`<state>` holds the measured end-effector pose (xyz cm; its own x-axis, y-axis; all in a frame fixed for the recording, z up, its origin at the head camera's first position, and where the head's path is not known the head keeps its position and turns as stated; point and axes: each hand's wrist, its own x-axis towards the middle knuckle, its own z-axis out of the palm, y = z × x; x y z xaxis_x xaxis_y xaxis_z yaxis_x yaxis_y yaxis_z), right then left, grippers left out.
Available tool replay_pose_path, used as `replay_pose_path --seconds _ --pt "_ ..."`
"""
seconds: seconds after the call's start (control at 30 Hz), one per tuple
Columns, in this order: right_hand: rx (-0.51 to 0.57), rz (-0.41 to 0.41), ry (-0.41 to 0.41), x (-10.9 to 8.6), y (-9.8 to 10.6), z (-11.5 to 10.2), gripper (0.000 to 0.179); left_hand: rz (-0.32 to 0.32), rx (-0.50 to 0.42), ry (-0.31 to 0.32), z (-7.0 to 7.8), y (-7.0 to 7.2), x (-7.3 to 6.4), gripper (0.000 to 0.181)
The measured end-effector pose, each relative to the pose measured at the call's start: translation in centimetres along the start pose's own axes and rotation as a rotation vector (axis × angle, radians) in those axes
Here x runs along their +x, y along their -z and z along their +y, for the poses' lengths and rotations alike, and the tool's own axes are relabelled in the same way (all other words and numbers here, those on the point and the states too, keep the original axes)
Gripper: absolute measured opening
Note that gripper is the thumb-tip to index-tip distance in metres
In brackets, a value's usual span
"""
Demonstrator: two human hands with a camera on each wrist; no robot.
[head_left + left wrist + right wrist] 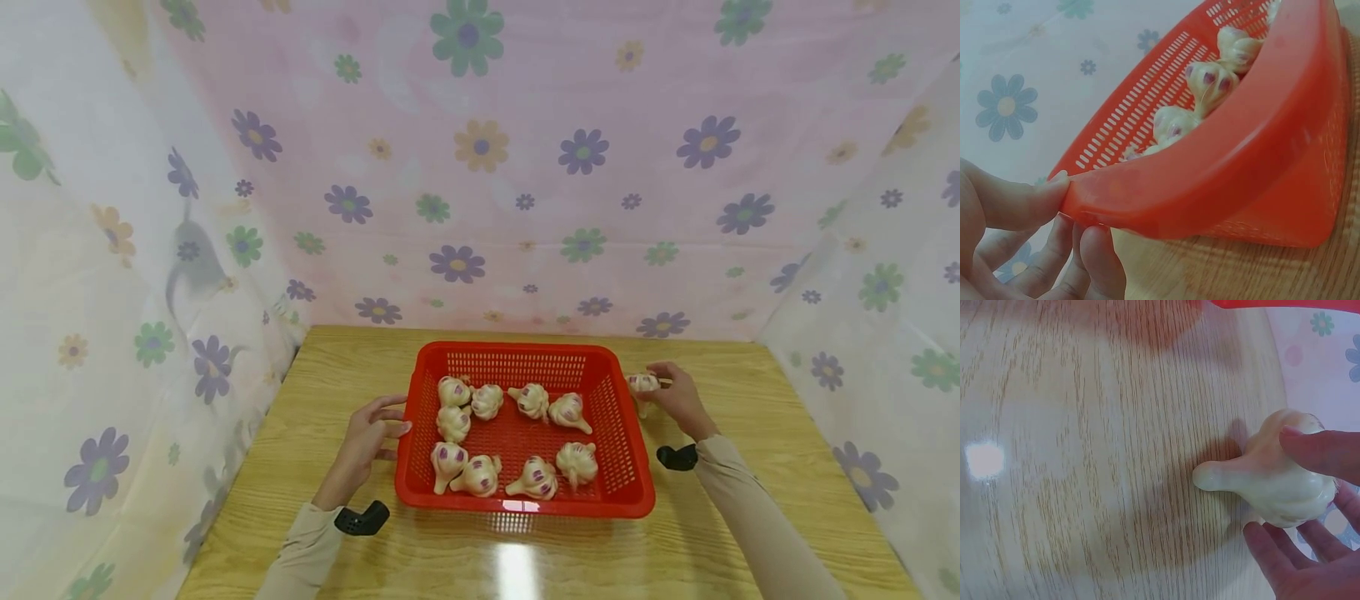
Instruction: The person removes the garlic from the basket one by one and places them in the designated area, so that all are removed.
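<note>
A red plastic basket (525,513) with slotted walls stands on the table and holds several garlic bulbs (532,401), white with purple marks. At its left rim is my left hand (362,446). The left wrist view shows that hand (1041,237) pinching the basket's rim (1210,181), thumb above and fingers beneath. Just outside the right wall, my right hand (681,404) grips one more garlic bulb (642,383). Up close in the right wrist view, the thumb and fingers of the right hand (1316,550) hold this bulb (1285,481) by its sides, its stem pointing left.
The wooden table (352,358) extends on both sides of the basket. A flowered cloth (525,275) hangs behind it, with more cloth at left and right. Black wrist devices (362,518) are on both forearms.
</note>
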<state>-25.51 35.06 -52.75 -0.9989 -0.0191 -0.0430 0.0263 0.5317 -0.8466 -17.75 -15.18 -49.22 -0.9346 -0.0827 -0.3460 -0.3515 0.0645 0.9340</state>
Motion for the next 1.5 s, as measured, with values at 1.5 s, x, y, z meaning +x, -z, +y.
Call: replay_pose_path --seconds 1.5 --pt "-0.014 -0.047 0.000 -2.3 2.6 -5.3 0.058 -0.020 -0.002 0.003 0.0 0.1 -0.1 0.046"
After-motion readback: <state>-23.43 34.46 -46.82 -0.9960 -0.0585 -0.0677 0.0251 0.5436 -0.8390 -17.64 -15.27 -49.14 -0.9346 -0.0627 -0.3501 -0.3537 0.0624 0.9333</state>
